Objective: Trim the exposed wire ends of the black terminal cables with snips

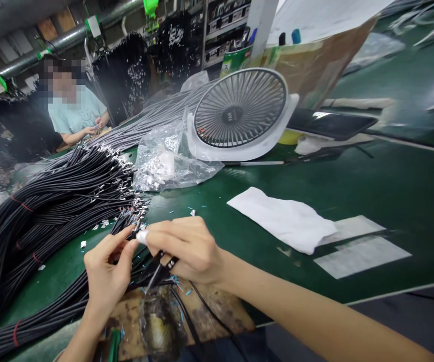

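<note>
Near the cable ends, my left hand (111,264) pinches the tip of a black cable (134,232) between thumb and forefinger. Close beside it is my right hand (189,246), with a white wrap (142,237) on one fingertip touching or nearly touching that cable end. My right fingers are curled around a tool with a dark handle (169,260) and a thin metal shaft (153,279) that points down and left. Below the hands lies a stained wooden board (217,306) with a dark lump (160,322) on it. Small blue clippings are scattered around.
Bundles of black cables (51,201) fill the left. Behind are a clear plastic bag (164,161), a fan (239,113) and a phone (330,124). White cloth (285,218) and paper pieces (362,256) lie right. A person (76,108) sits across the table (390,186).
</note>
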A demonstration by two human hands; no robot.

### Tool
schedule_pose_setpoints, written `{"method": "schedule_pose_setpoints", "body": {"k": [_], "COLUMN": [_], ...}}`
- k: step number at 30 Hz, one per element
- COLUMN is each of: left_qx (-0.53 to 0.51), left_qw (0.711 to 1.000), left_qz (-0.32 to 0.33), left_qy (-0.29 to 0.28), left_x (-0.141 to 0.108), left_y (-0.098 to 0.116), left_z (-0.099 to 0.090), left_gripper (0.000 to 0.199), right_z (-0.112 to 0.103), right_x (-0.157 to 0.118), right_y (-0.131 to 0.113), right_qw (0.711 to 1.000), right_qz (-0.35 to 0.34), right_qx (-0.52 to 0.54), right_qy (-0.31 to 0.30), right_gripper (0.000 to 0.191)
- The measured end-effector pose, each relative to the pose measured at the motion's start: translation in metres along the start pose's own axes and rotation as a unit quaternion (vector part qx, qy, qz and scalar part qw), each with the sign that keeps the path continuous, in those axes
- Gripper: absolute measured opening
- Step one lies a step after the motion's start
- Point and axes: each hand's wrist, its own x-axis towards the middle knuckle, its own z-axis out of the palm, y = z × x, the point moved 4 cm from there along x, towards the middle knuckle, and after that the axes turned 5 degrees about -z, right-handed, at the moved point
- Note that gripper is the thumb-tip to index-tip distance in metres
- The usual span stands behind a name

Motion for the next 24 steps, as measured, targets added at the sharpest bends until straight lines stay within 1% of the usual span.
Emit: {"method": "schedule_pose_setpoints", "body": {"k": [1, 3, 5, 8, 14, 16, 18, 19, 21, 22, 24], "left_qx": [-0.001, -0.013, -0.047, -0.087, -0.068, -0.071, -0.074, -0.071, -0.061, -0.054, -0.037], "left_qw": [1.0, 0.999, 0.997, 0.991, 0.994, 0.993, 0.994, 0.995, 0.997, 0.997, 0.997], "left_qz": [-0.008, -0.03, -0.06, -0.095, -0.068, -0.073, -0.068, -0.057, -0.018, 0.004, 0.034], "left_qy": [0.009, 0.022, 0.026, 0.031, 0.052, 0.054, 0.051, 0.049, 0.049, 0.049, 0.055], "left_x": [0.001, 0.002, 0.002, 0.002, 0.001, 0.0, 0.0, 0.0, 0.0, 0.0, 0.0], "left_y": [-0.002, -0.006, -0.007, -0.007, -0.003, -0.003, -0.002, 0.0, 0.004, 0.006, 0.008], "left_z": [-0.001, -0.004, -0.004, -0.004, -0.003, -0.003, -0.004, -0.004, -0.005, -0.006, -0.007], "left_gripper": [0.026, 0.025, 0.025, 0.024, 0.017, 0.014, 0.011, 0.01, 0.01, 0.012, 0.014], "right_z": [0.0, 0.0, 0.003, 0.007, 0.009, 0.008, 0.007, 0.008, 0.009, 0.009, 0.01], "right_x": [0.001, 0.002, 0.004, 0.005, 0.001, 0.001, 0.0, 0.0, -0.001, -0.002, -0.002], "right_y": [0.002, 0.006, 0.008, 0.007, 0.004, 0.004, 0.009, 0.012, 0.017, 0.018, 0.02], "right_qw": [0.999, 0.991, 0.979, 0.968, 0.971, 0.977, 0.976, 0.969, 0.944, 0.933, 0.919], "right_qz": [0.034, 0.097, 0.126, 0.127, 0.081, 0.103, 0.18, 0.228, 0.309, 0.334, 0.361], "right_qx": [-0.023, -0.09, -0.144, -0.179, -0.189, -0.149, -0.063, -0.01, 0.086, 0.118, 0.147], "right_qy": [-0.004, -0.029, -0.07, -0.118, -0.122, -0.115, -0.102, -0.093, -0.076, -0.069, -0.063], "right_gripper": [0.023, 0.032, 0.042, 0.043, 0.037, 0.037, 0.033, 0.031, 0.029, 0.029, 0.03]}}
